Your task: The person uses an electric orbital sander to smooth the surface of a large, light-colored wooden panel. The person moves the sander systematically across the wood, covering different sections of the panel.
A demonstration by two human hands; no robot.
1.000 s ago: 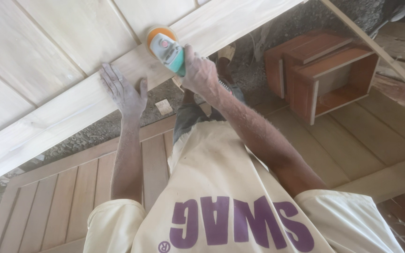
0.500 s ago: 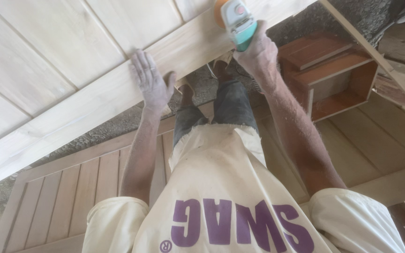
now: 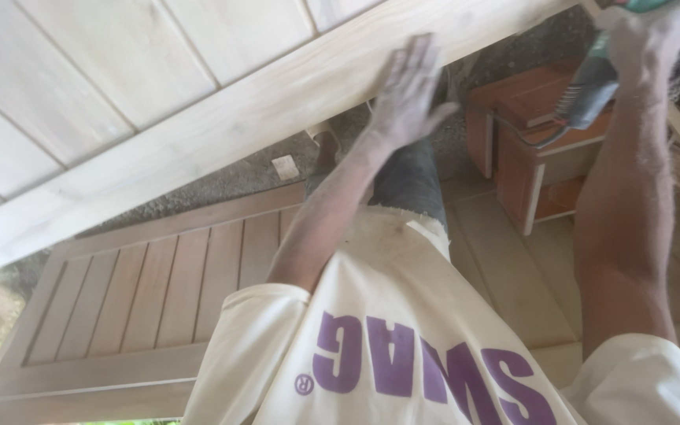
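Sander (image 3: pixel 592 86) gripped in right hand (image 3: pixel 643 39), at far right end of pale rail (image 3: pixel 222 130). Left hand (image 3: pixel 407 94) spread flat on rail. Rail looks smooth, panel (image 3: pixel 120 299) below untouched.

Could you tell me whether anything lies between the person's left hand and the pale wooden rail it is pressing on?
Nothing visible does. The left hand lies flat, fingers spread, directly on the pale wooden rail. The right hand holds the power sander apart, at the frame's upper right.
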